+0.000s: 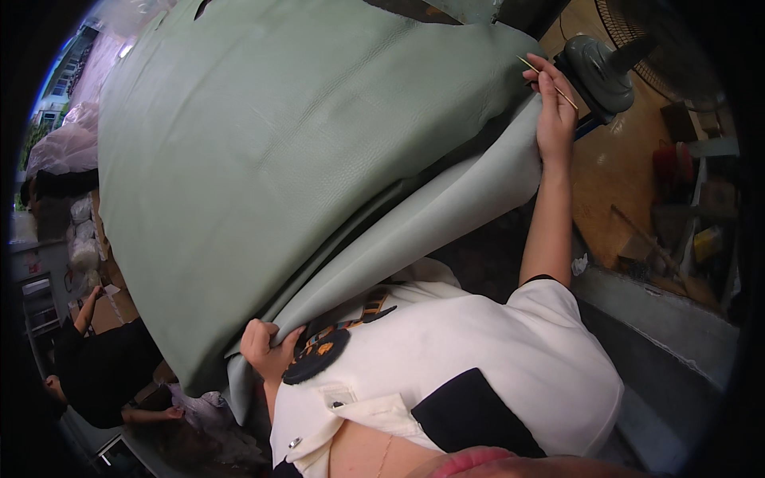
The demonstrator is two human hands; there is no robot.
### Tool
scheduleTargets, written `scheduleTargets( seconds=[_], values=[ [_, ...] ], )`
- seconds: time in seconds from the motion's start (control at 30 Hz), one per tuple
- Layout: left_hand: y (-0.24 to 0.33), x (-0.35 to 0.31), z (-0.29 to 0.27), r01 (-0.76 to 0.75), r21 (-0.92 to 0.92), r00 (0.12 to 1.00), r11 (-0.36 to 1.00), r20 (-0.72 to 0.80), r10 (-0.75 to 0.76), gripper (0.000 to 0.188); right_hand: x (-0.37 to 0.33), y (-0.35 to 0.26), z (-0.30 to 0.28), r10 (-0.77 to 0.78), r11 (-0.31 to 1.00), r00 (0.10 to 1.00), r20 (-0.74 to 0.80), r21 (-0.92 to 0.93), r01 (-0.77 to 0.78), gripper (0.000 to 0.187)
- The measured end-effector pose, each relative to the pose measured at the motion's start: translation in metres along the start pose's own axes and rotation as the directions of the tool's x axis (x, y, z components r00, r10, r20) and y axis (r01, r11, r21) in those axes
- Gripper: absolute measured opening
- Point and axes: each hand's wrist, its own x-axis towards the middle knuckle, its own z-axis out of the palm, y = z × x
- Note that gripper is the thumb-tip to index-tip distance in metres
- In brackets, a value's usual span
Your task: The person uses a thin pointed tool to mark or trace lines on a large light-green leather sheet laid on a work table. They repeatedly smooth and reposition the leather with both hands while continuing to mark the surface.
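A large sage-green leather hide (pixel 239 143) with a pebbled grain spreads out in front of me. Its near edge is folded up, so a strip of the paler, smooth underside (pixel 430 227) shows along a long slanting roll. At the near left corner, my left hand (pixel 269 350) is closed on the hide's edge, thumb against the underside. At the far right corner, my right hand (pixel 554 107) grips the hide's edge too. A thin gold-coloured, pen-like stick (pixel 564 95) is held in the same right hand, slanting across its fingers.
A grey fan (pixel 603 76) stands right of the hide on a brown floor (pixel 602 187). Farther right are a red container (pixel 673 163) and boxes. At lower left, a person in black (pixel 107 370) works beside plastic-wrapped bundles (pixel 68 147) and a carton (pixel 115 309).
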Motion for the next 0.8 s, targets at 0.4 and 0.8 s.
scheduleTargets(
  seconds=[0.4,0.8],
  values=[
    [-0.031,0.037,0.022,0.173,0.132,0.976,0.976,-0.156,-0.151,0.058,0.015,-0.032,0.104,0.089,0.995,0.826,0.557,-0.016,-0.096,0.033],
    [-0.030,0.045,0.016,0.239,0.068,0.971,0.969,-0.042,-0.237,0.062,0.039,-0.003,0.090,0.054,0.954,0.900,0.433,-0.289,0.082,0.033]
  ],
)
